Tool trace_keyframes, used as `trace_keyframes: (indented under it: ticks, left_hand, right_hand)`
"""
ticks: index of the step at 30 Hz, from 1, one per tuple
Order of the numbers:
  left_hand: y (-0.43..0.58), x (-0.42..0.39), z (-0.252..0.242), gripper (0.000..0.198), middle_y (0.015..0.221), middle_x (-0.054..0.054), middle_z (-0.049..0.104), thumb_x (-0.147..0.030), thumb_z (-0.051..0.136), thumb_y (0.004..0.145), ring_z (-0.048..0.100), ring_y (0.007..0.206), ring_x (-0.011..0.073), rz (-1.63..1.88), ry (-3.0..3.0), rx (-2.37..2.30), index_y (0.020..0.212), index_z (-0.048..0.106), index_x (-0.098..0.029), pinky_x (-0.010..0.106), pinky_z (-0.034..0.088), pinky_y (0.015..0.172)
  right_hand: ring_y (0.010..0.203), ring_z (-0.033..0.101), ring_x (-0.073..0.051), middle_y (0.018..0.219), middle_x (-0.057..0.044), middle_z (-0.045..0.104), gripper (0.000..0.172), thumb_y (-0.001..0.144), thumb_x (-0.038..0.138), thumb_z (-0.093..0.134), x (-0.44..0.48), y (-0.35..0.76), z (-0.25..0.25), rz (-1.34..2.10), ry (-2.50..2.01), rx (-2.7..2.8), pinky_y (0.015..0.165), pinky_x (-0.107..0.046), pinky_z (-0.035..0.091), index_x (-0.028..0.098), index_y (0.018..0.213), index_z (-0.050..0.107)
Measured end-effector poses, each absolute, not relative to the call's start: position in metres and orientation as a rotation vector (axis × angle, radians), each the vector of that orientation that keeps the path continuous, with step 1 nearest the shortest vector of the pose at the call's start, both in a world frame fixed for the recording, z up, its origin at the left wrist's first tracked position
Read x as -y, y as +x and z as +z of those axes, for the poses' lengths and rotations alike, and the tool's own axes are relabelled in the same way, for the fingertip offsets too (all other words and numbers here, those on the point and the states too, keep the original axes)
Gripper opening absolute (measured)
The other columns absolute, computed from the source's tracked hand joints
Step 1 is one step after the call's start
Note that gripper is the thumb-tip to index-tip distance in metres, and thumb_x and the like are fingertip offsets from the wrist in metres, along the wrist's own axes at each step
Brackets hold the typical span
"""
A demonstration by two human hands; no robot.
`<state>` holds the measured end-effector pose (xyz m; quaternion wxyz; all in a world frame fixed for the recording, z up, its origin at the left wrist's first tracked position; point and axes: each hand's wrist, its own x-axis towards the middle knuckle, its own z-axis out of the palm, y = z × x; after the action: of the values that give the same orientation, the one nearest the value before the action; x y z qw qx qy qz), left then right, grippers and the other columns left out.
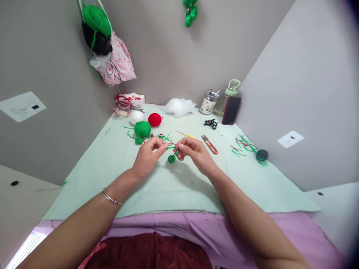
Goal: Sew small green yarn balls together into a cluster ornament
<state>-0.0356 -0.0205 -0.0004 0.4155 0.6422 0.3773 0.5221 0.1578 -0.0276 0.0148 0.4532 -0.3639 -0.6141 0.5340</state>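
Observation:
Both hands meet above the middle of the pale green table cover [117, 164]. My left hand [147, 157] pinches a strand of green yarn between thumb and fingers. My right hand [193, 151] is closed on a small green crocheted piece [171, 158], whose round end hangs just below the fingers. Green yarn runs back from the hands to a green yarn ball [142, 129]. A silver bangle [111, 197] sits on my left wrist.
Behind the hands lie a red yarn ball [155, 119], a white ball [136, 117], white stuffing [179, 107], a yellow-handled crochet hook [188, 136] and orange snips [210, 145]. At right are a phone [231, 110], a bottle [226, 98], a cup of pens [209, 103], yarn scraps [242, 145] and a black tape roll [261, 154].

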Motion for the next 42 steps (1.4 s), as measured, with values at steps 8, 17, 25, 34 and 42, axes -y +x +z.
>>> trace_keyframes:
  ticks: [8,17,25,34,42]
  left_hand:
    - [-0.044,0.012,0.001,0.027,0.080,0.001,0.064,-0.039,0.075,0.081,0.058,0.076,0.0138,0.818,1.457,-0.750,0.095,0.068,-0.018,0.029,0.043,0.076]
    - [-0.042,0.018,0.008,0.015,0.098,0.003,0.066,-0.032,0.072,0.086,0.058,0.085,0.0144,0.944,1.379,-0.579,0.081,0.069,-0.018,0.029,0.045,0.079]
    - [-0.043,0.023,0.010,0.017,0.125,0.009,0.066,-0.031,0.063,0.093,0.065,0.103,0.0192,0.951,1.287,-0.505,0.086,0.063,-0.017,0.038,0.045,0.100]
    - [-0.045,0.022,0.007,0.019,0.132,0.010,0.062,-0.036,0.059,0.095,0.062,0.114,0.0233,0.942,1.339,-0.534,0.091,0.063,-0.018,0.040,0.042,0.103]
    - [-0.044,0.023,0.008,0.020,0.127,0.009,0.063,-0.036,0.056,0.097,0.058,0.107,0.0213,0.925,1.413,-0.552,0.089,0.061,-0.018,0.037,0.041,0.096]
  right_hand:
    - [0.062,0.058,-0.012,0.067,-0.001,0.065,0.031,0.087,0.046,0.069,0.031,0.161,0.024,1.253,-0.905,1.561,0.063,-0.026,0.047,0.016,0.083,0.064]
    - [0.065,0.061,-0.012,0.070,-0.001,0.067,0.029,0.085,0.045,0.072,0.027,0.162,0.016,1.507,-0.816,1.436,0.066,-0.026,0.049,0.017,0.086,0.065]
    - [0.067,0.062,-0.012,0.078,-0.003,0.069,0.026,0.081,0.041,0.076,0.024,0.168,0.020,1.496,-0.854,1.322,0.065,-0.026,0.049,0.016,0.083,0.069]
    - [0.062,0.063,-0.013,0.073,0.000,0.068,0.018,0.081,0.034,0.078,0.032,0.164,0.024,1.229,-0.804,1.338,0.060,-0.027,0.053,0.019,0.087,0.070]
    - [0.060,0.065,-0.012,0.073,-0.003,0.072,0.016,0.086,0.034,0.072,0.040,0.155,0.027,1.067,-0.830,1.439,0.057,-0.026,0.053,0.018,0.086,0.073]
